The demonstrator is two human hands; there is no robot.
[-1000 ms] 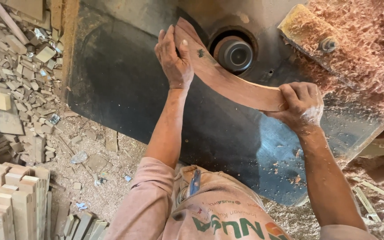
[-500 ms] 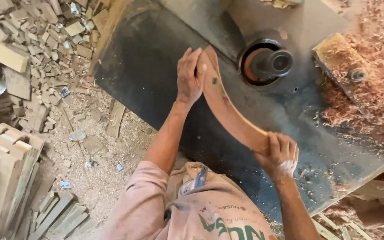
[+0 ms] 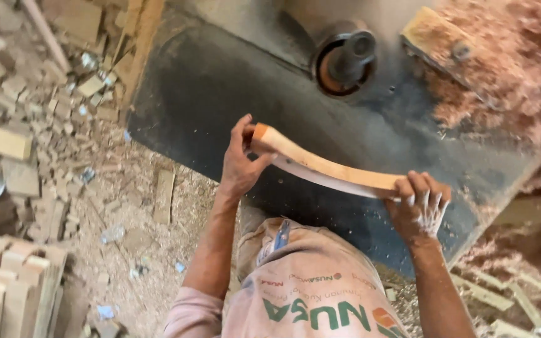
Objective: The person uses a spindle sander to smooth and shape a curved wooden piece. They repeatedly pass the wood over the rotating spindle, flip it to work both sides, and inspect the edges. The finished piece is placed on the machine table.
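Hands mine, left hand [image 3: 240,164] and right hand [image 3: 419,209] each gripping an end of the curved wood piece [image 3: 320,166], dark desk [image 3: 220,94] beneath, sawdust [image 3: 508,75] beyond my right hand.

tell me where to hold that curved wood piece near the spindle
By its two ends, as a judgement. The curved wood piece is long, narrow and bowed, lying across the dark machine table. The left hand wraps one end from the near side, the right hand clasps the other. That steadies the arc and keeps both hands away from the spindle.
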